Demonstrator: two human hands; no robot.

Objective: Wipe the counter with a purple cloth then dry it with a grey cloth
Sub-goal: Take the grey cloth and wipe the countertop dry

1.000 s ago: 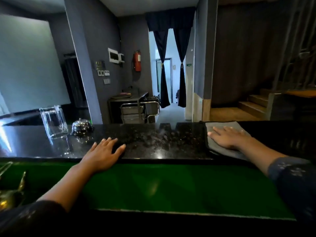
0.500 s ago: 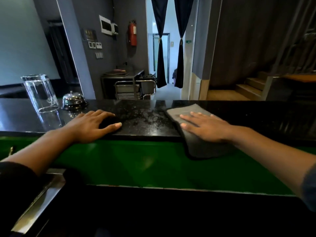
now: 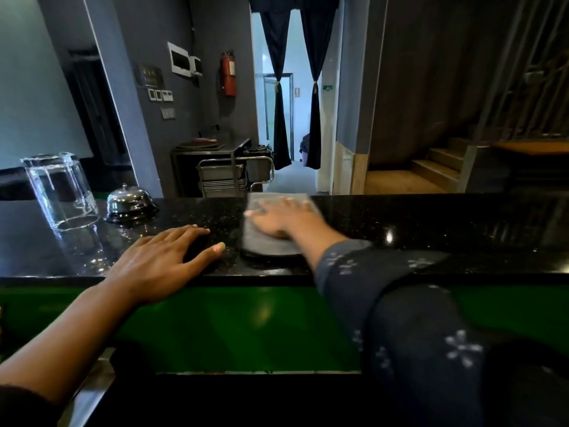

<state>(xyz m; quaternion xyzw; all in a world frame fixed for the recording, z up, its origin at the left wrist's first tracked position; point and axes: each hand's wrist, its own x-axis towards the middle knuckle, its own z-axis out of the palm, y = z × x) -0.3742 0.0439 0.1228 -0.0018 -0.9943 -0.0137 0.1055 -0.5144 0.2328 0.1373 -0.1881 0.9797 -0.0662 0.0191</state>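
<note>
The black granite counter point(image 3: 431, 229) runs left to right, and the one grey cloth point(image 3: 264, 245) lies on it right of the service bell point(image 3: 129, 203), its long axis running from near edge to far edge. The right hand point(image 3: 278, 218) presses flat on the cloth, fingers spread toward the bell, so wiping leftward looks likeliest. The left hand point(image 3: 163, 257), spread and empty, rests between bell and cloth; one upturned glass point(image 3: 60, 191) stands left of the bell, and no purple cloth shows.

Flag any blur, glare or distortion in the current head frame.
Head view: motion blur smears the right hand and the far edge of the grey cloth; the left hand is sharp. Small specular glints on the black counter; reflections of the upturned glass and bell. Wide-angle bending at the edges; bright doorway, dim room.
</note>
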